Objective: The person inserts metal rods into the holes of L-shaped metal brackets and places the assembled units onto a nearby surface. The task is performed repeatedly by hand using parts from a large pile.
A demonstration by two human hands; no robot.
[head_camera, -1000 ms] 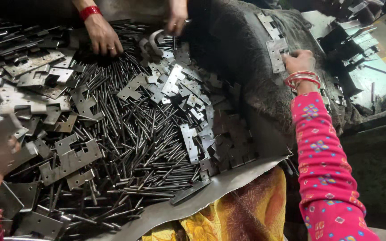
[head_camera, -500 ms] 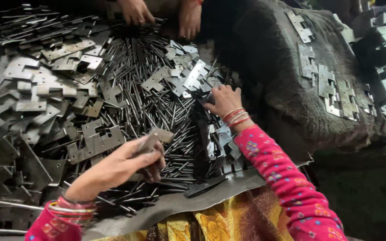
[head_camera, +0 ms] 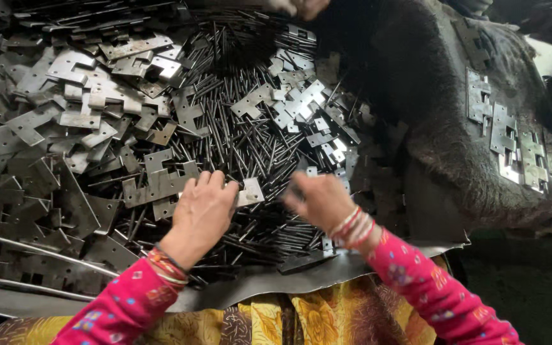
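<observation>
Holding a stiff, light hinge plate by its edge, our left hand; right hand pinches a slippery pin, we judge.

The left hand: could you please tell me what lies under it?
Under the left hand lies a heap of thin dark metal pins, and a pale hinge plate sticks out by its fingers. Whatever sits beneath the palm is covered.
</observation>
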